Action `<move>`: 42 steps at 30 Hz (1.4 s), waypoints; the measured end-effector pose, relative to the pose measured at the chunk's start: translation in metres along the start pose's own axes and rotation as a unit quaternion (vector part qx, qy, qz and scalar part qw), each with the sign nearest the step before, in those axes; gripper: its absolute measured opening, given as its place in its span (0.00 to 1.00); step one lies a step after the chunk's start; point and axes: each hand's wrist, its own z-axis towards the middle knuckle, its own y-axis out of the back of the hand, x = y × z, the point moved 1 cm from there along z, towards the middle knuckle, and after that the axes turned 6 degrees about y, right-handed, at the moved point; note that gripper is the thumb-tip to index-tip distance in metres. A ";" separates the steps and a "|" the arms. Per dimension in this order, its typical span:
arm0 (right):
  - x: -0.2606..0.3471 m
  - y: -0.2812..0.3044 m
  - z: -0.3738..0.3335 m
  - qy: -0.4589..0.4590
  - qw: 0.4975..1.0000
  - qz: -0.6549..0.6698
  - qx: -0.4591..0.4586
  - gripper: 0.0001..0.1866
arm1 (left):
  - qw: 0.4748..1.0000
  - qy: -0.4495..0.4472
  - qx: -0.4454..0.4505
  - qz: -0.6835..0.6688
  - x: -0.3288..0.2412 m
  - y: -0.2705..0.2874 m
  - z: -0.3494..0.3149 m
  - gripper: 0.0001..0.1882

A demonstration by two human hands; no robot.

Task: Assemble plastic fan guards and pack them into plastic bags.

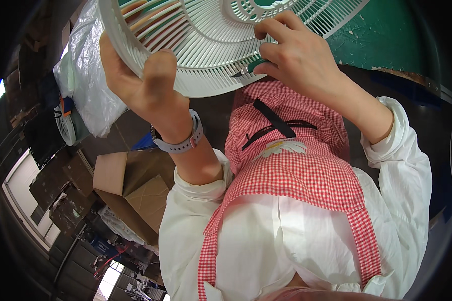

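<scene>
At the near rim of the white fan grille (206, 84), blade work seems under way, how much is done or left untellable, the right hand (298, 55) pinching a small bladed tool (242, 73) there, the left hand (145, 88) clasping its left rim, the grille spanning between both.

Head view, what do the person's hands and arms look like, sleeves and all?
The left grip and right grip are bare, ungloved hands. The left sleeve and right sleeve are white and rolled up. A pale grey strap with holes circles the left wrist; nothing shows on the right wrist.
</scene>
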 end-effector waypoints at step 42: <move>-0.009 -0.001 0.006 0.029 0.999 -0.005 -0.015 0.13 | 0.989 -0.075 0.045 0.119 0.005 0.006 0.004 0.06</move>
